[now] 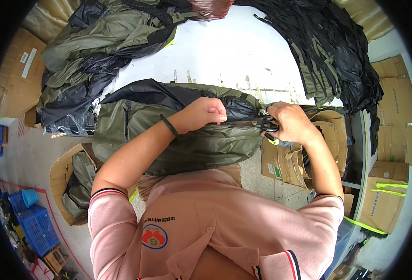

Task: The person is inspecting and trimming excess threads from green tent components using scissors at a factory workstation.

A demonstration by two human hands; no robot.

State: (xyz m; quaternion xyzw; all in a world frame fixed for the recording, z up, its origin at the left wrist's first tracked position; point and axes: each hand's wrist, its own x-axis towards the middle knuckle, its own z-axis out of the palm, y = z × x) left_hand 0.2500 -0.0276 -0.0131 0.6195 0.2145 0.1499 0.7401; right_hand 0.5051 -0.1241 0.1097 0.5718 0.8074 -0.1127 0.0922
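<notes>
An olive-green and black fabric bag (182, 144) lies across the near edge of the white table, against my body. Over its black upper edge is my left hand (200, 114), fingers curled in and thumb against them; anything pinched there is too small to make out. My right hand (289, 122), at the bag's right end, is closed around what look like black-handled scissors (269, 124). Just below those fingers shows a small yellow-green and grey piece (272, 139). A dark strip with a round stud runs along the bag between both hands.
Olive and black fabric pieces (108, 39) are heaped at the far left of the white table (224, 46). Black straps and fabric (329, 51) pile up at the right. Open cardboard boxes stand below left (56, 175) and right (285, 163). Blue crates (38, 228) sit on the floor.
</notes>
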